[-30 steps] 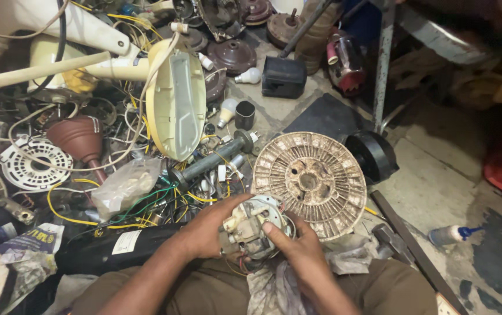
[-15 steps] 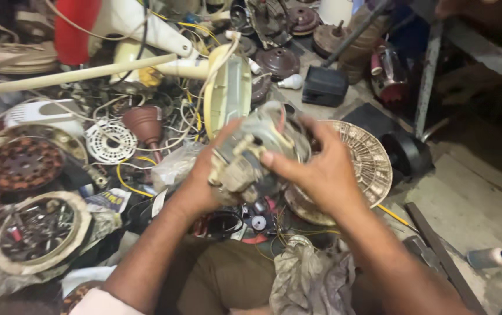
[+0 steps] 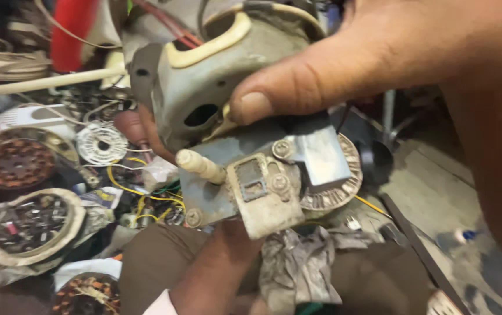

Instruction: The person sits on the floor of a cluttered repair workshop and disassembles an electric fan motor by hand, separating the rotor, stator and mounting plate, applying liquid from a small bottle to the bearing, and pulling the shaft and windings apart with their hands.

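I hold a dirty grey fan motor assembly close in front of the camera. It has a cream-edged housing on top, a short cream shaft stub sticking out to the left, and a metal plate with screws. My right hand grips it from above, thumb pressed on the housing. My left hand supports it from below and behind, with only the fingertips showing at its left side. A red wire runs out of the top of the housing.
A round slotted disc lies behind the motor. Wound motor stators, a white round grille and yellow wires crowd the floor at left. A dirty rag lies on my lap. A cream tube crosses the back left.
Both hands have lifted the motor assembly from my lap up close to the camera, so it now fills the view. The grip has turned it, showing the plate side.
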The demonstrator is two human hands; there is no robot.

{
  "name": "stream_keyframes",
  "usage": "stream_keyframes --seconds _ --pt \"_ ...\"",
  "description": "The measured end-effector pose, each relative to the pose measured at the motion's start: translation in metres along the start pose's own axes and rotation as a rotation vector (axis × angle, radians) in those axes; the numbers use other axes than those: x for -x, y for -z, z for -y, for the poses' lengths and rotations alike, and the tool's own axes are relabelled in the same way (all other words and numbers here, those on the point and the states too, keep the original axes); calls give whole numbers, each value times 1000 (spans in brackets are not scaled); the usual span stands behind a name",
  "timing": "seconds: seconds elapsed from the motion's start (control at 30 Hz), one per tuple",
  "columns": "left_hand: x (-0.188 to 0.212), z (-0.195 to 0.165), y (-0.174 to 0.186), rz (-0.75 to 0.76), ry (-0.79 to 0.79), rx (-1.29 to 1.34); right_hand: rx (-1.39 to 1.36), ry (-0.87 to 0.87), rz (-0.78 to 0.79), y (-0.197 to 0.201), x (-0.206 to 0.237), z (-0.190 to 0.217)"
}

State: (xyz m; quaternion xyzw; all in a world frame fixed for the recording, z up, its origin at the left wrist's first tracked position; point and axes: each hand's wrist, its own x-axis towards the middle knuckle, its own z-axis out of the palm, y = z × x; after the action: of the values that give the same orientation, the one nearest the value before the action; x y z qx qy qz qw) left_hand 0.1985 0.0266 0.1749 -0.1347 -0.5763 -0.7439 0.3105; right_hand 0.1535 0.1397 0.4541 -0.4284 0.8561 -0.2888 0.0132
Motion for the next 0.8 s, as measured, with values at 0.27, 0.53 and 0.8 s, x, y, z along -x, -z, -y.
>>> stream_keyframes --seconds 0.27,0.53,0.8 --pt "-17 35 11 11 125 8 131 317 -106 -28 39 -47" --pt "29 53 14 61 159 -72 61 351 -53 -58 31 -96" --pt "-1 14 54 -10 -213 -354 -135 245 -25 -60 17 -126"
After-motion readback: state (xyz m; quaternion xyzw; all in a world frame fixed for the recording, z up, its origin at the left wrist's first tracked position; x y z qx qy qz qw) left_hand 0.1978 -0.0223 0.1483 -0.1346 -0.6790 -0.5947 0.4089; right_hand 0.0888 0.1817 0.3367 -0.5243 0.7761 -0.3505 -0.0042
